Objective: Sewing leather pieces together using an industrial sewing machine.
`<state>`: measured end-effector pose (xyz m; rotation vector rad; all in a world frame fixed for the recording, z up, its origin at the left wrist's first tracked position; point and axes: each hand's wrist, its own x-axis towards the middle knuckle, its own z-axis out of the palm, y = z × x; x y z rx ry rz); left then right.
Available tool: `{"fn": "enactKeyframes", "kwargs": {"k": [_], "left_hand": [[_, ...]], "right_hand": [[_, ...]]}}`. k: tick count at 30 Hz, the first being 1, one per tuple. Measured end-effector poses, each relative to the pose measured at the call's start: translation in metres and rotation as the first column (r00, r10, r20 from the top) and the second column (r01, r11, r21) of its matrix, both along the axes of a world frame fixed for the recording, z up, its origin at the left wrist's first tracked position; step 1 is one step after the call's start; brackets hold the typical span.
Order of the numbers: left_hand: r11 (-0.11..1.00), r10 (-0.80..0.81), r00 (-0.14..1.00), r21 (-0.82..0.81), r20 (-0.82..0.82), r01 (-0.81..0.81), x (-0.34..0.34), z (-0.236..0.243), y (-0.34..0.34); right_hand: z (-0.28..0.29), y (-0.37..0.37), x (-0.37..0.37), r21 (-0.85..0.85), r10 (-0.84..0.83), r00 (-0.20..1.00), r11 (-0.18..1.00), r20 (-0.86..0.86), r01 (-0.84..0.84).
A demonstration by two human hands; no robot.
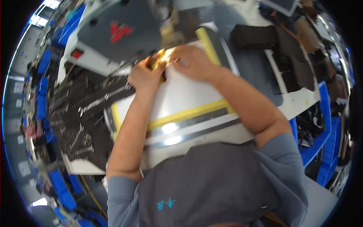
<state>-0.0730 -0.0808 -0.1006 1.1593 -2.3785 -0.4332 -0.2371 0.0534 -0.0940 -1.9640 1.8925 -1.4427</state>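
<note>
Head view: small yellowish piece (pixel 158 59) sits pinched between your two hands at the far edge of the white surface (pixel 181 94), right where the yellow tape border (pixel 189 112) turns its far corner. It's blurred; can't tell what it's made of.

Left hand (pixel 145 73) is closed on the piece, thumb on top. Right hand (pixel 191 62) has its fingers curled, fingertips touching the same piece from the other side; whether it really grips or only presses, can't tell.

Step, as I read it: you're working the piece with both hands, positioning or folding it, not yet set down. Next move needs a steady left pinch while the right fingertips do the fine work; keep the piece over the surface so it can't drop off the far edge.

Outward: second yellow tape strip (pixel 208 45) runs along the far right edge. Dark metal clutter (pixel 83 109) lies off the left edge, black cases (pixel 253 36) beyond the far right corner, blue bins (pixel 321 132) to the right. Your grey apron (pixel 204 181) covers the near edge.
</note>
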Motion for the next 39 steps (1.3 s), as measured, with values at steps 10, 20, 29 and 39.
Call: {"fn": "enactKeyframes", "kwargs": {"k": [10,20,29,39], "left_hand": [[0.971,-0.123,0.960,0.170,-0.252,0.169,0.004,0.012,0.009],[0.898,-0.331,0.944,-0.304,0.012,0.318,0.037,0.017,-0.005],[0.850,-0.328,0.943,-0.419,0.054,0.320,0.062,0.031,-0.006],[0.816,-0.551,0.830,-0.154,0.083,0.557,0.055,0.026,0.018]], "right_hand": [[0.002,0.008,0.003,-0.030,-0.064,0.988,0.998,-0.141,0.060],[-0.001,0.006,0.003,-0.057,-0.011,0.985,0.998,-0.172,0.001],[0.048,0.086,-0.063,-0.024,-0.337,0.874,0.936,-0.349,0.351],[0.049,0.116,-0.118,-0.008,-0.717,0.631,0.662,-0.295,0.749]]}}
